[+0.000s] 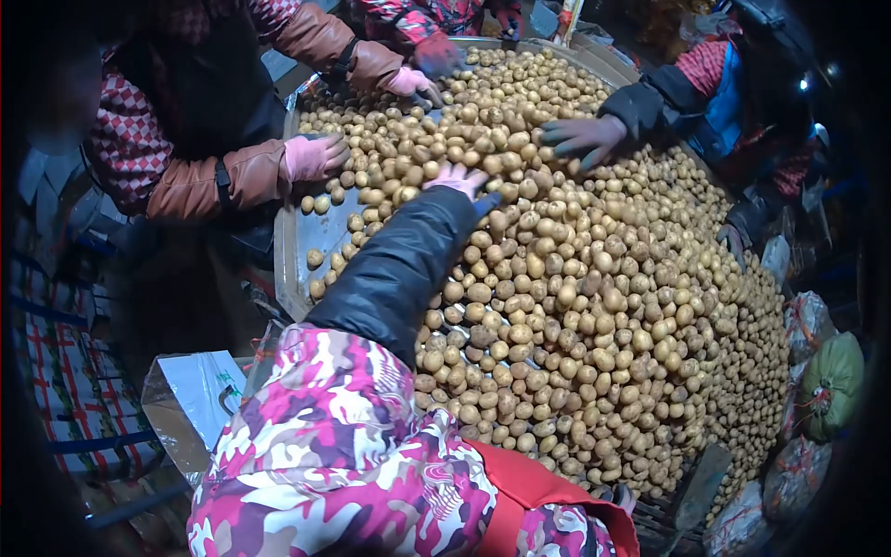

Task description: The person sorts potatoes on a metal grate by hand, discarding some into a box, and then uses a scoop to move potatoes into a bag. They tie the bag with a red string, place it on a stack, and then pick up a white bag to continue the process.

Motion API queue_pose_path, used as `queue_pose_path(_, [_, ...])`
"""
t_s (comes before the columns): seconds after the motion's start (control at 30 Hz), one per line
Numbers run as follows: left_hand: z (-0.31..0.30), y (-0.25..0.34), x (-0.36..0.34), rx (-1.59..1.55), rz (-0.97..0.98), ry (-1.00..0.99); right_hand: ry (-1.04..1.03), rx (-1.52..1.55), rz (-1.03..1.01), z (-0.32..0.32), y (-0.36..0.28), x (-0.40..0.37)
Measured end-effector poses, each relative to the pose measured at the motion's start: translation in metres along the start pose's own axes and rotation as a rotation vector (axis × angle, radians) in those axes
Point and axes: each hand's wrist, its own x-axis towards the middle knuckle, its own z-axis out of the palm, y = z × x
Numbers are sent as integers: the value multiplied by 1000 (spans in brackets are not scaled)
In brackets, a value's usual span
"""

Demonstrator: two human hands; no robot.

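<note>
A large heap of small potatoes (pixel 594 297) covers a wide metal-edged table. My left hand (pixel 457 179), in a pink glove with a blue thumb, stretches far over the heap from a black sleeve. Its fingers are spread and rest on potatoes, with none gripped. At the bottom right, my right hand (pixel 624 499) barely shows past a red cuff, close to the near edge of the heap. Its fingers are mostly hidden, so I cannot make out whether it holds anything.
Co-workers' gloved hands touch the potatoes: a pink glove (pixel 314 158) at left, a dark glove (pixel 585 139) at right, others beyond. The table rim (pixel 290 251) runs along the left. A green sack (pixel 832 385) stands at right, a cardboard box (pixel 176 418) at lower left.
</note>
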Motion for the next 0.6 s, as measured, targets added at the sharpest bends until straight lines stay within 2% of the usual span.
queue_pose_path(0.07, [-6, -17, -10, 173, -53, -40, -71, 56, 73, 25, 32, -20])
queue_pose_path(0.23, [-19, -46, -59, 233, -189, 70, -69, 92, 61, 21, 27, -15])
queue_pose_path(0.4, [-37, -88, -132, 300, -347, -42, -41, 203, 82, 23, 25, -16])
queue_pose_path(0.47, [-25, -113, -150, 198, -321, -39, -37, 208, 100, 29, 32, -18])
queue_pose_path(0.6, [-21, -126, -196, 159, -231, -2, -94, 165, 127, 24, 28, -14])
